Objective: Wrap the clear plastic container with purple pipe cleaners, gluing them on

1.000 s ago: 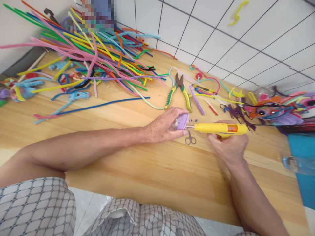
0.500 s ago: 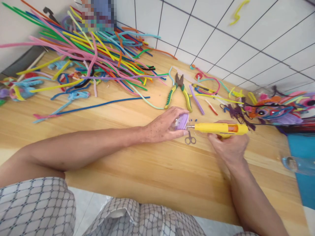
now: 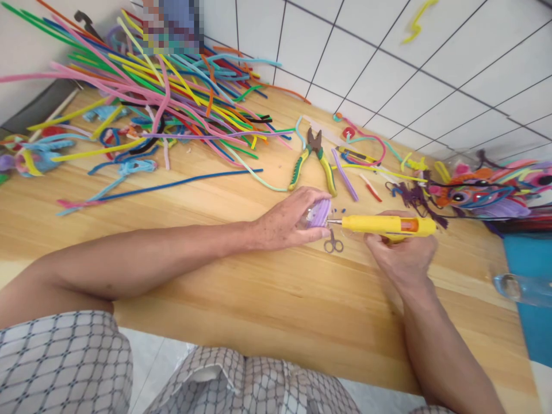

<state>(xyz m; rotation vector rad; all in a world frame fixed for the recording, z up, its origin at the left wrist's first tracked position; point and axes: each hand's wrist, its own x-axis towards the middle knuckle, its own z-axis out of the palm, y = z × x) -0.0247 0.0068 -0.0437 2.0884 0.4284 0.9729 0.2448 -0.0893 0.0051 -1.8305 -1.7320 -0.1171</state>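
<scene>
My left hand [image 3: 287, 221] is closed around a small clear piece wrapped with purple pipe cleaner [image 3: 319, 213], thumb below and fingers above. In my right hand [image 3: 407, 256] is a yellow hot glue gun [image 3: 375, 225], held level. Its metal nozzle points left and meets, or nearly meets, the right edge of the purple piece; I cannot tell which. Just under the nozzle lie small scissors [image 3: 333, 244], blades partly hidden. Beyond my left hand rest pliers [image 3: 314, 158] with green and yellow handles, spread apart.
A big heap of coloured pipe cleaners [image 3: 172, 98] fills the back left. Pipe-cleaner figures [image 3: 478, 192] stand at the right, near a clear bottle [image 3: 521, 287] on a blue surface. A cutter [image 3: 356, 154] and a purple piece [image 3: 345, 174] lie behind the glue gun. White tiles [image 3: 366, 57] back the table.
The glue gun has shifted very slightly to the right. My left hand and the purple piece look almost unchanged.
</scene>
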